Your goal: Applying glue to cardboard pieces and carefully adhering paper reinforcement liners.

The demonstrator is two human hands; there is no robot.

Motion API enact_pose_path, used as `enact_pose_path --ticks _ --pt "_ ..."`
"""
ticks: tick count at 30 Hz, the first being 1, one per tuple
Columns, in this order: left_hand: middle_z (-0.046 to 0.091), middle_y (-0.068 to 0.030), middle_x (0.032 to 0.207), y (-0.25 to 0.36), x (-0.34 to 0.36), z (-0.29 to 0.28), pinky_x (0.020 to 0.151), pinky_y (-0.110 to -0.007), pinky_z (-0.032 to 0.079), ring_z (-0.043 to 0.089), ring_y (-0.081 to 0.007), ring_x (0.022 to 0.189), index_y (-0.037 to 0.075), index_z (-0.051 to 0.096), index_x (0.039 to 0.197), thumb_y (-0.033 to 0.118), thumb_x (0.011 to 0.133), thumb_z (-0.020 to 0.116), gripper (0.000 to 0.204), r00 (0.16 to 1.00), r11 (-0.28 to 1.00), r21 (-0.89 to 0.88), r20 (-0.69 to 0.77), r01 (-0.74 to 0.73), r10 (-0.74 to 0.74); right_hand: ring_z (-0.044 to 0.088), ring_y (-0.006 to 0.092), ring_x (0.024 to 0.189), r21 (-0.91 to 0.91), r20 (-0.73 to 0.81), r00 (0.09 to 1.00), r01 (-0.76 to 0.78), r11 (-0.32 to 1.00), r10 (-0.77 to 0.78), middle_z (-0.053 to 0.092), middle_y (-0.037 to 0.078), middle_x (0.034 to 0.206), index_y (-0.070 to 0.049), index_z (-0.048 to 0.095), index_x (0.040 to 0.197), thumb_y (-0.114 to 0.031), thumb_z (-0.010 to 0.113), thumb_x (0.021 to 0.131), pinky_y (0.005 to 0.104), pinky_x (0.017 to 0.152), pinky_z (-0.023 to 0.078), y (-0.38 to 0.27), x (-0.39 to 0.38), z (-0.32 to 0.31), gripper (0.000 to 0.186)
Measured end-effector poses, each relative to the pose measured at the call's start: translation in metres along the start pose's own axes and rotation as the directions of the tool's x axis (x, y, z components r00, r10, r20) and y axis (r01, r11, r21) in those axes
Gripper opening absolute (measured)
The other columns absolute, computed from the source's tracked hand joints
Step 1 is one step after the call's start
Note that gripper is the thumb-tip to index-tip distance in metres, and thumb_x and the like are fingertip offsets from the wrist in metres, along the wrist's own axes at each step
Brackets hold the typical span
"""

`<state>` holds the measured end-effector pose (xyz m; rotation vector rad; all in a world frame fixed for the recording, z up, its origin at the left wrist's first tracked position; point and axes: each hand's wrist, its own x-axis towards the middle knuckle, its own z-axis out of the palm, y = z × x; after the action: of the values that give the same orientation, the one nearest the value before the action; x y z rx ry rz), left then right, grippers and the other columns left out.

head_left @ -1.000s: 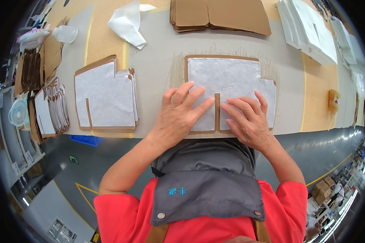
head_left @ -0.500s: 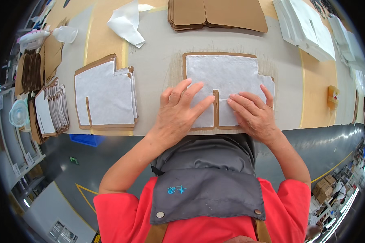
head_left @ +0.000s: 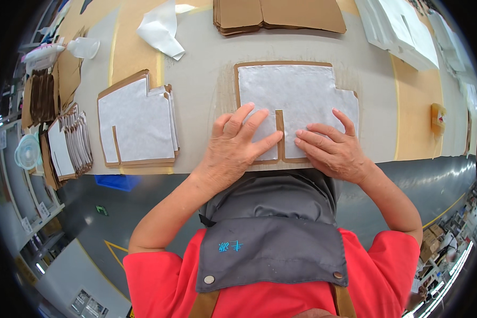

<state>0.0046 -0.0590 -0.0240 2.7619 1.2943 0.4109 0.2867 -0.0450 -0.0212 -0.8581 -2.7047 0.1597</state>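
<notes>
A brown panel (head_left: 293, 63) with a cut-out far right corner lies at the near edge of the worktable, faced with a white sheet (head_left: 286, 85). Its brown border shows around the sheet, and a narrow brown strip (head_left: 280, 124) runs in from the near edge. Spread over the sheet left of this strip is my left hand (head_left: 233, 143), its thumb reaching the strip. On the right part rests my right hand (head_left: 334, 151), fingers extended and apart. Neither hand holds anything. The palms and wrists hide the panel's near corners.
Similar white-faced panels form a stack (head_left: 138, 122) to the left, with more standing bundled (head_left: 69, 140) beyond. Brown panels (head_left: 302, 16) are piled at the far side. White sheets (head_left: 400, 34) lie far right, a crumpled white piece (head_left: 161, 29) far left, a small yellow object (head_left: 438, 119) right.
The view has shifted slightly. Against the panel, both hands sit a little closer to the table's near edge, still spread on the white sheet.
</notes>
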Motion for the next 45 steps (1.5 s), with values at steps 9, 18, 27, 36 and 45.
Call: enact_pose_path --ticks 9,18,27,36,45 --pt "0.047 -0.0013 0.14 0.009 -0.002 0.0 0.104 -0.039 0.032 0.039 -0.0234 0.134 0.038 0.065 0.127 0.017 0.082 0.066 0.05 0.999 0.999 -0.028 0.031 -0.024 0.025 0.06 0.0117 0.113 0.029 -0.002 1.0 -0.01 1.0 0.01 0.064 -0.008 0.12 -0.02 0.068 0.115 -0.021 0.077 0.076 0.052 0.12 0.025 -0.015 -0.007 0.0 0.04" --pt "0.051 -0.0006 0.137 0.005 -0.006 -0.01 0.103 -0.038 0.032 0.043 -0.0225 0.132 0.033 0.068 0.123 0.014 0.081 0.066 0.046 0.999 0.999 -0.04 -0.004 -0.034 0.034 0.06 0.0123 0.114 0.047 0.04 0.999 0.006 0.999 -0.007 0.063 -0.008 0.123 -0.02 0.068 0.119 -0.025 0.076 0.079 0.0525 0.12 0.025 -0.017 -0.012 -0.007 0.041" --pt "0.058 -0.0012 0.13 -0.004 -0.037 -0.028 0.101 -0.037 0.033 0.048 -0.0227 0.128 0.018 0.068 0.124 -0.005 0.078 0.057 0.053 0.991 0.992 -0.004 0.022 0.13 -0.13 0.056 0.0149 0.119 0.115 0.016 1.0 -0.02 0.993 0.018 0.06 -0.004 0.128 -0.018 0.065 0.126 -0.036 0.074 0.08 0.0541 0.12 0.022 -0.039 0.01 0.003 0.05" --pt "0.057 -0.0007 0.132 0.004 -0.051 -0.017 0.101 -0.038 0.033 0.047 -0.0235 0.129 0.022 0.069 0.124 -0.001 0.078 0.061 0.053 0.986 0.983 -0.071 0.006 0.167 -0.167 0.055 0.0156 0.119 0.119 0.041 0.999 -0.011 0.993 0.006 0.061 -0.004 0.125 -0.017 0.068 0.122 -0.037 0.074 0.08 0.0554 0.12 0.021 -0.047 0.017 0.014 0.047" --pt "0.055 -0.0038 0.137 0.006 -0.033 -0.013 0.108 -0.041 0.029 0.046 -0.0241 0.135 0.018 0.065 0.129 -0.001 0.082 0.061 0.051 0.988 0.983 -0.107 -0.03 0.149 -0.153 0.053 0.0158 0.121 0.049 0.011 1.0 -0.023 0.999 0.023 0.061 -0.007 0.127 -0.019 0.068 0.122 -0.035 0.074 0.079 0.056 0.12 0.021 -0.052 0.01 0.017 0.047"
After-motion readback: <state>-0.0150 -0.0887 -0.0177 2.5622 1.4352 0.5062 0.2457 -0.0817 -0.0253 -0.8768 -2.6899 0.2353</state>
